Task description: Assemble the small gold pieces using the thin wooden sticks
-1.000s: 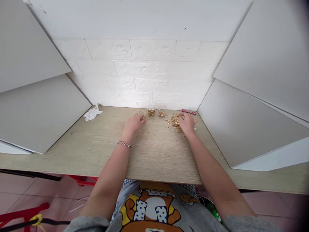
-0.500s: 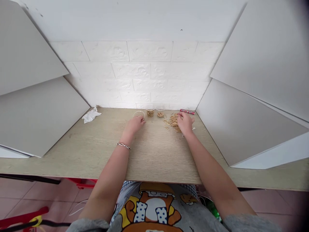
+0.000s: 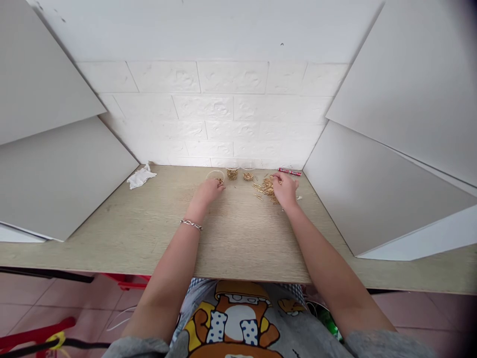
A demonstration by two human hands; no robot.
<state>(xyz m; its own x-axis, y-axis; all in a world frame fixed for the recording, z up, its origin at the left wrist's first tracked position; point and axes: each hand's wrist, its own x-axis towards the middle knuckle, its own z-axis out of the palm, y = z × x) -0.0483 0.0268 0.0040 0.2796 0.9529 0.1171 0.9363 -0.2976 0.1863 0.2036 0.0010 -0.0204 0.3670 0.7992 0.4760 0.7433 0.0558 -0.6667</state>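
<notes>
The pile of gold pins (image 3: 267,186) lies on the wooden table (image 3: 238,233) near the back wall; the right hand (image 3: 286,190) rests on the pile's right edge, fingers curled, pinching something too small to tell; left of the pile stand two small cups of pins (image 3: 240,174); further left the left hand (image 3: 207,191) touches an empty clear cup (image 3: 215,175), fingers loosely bent; a red pen (image 3: 289,172) lies behind the pile; a white tissue (image 3: 140,176) sits far left.
</notes>
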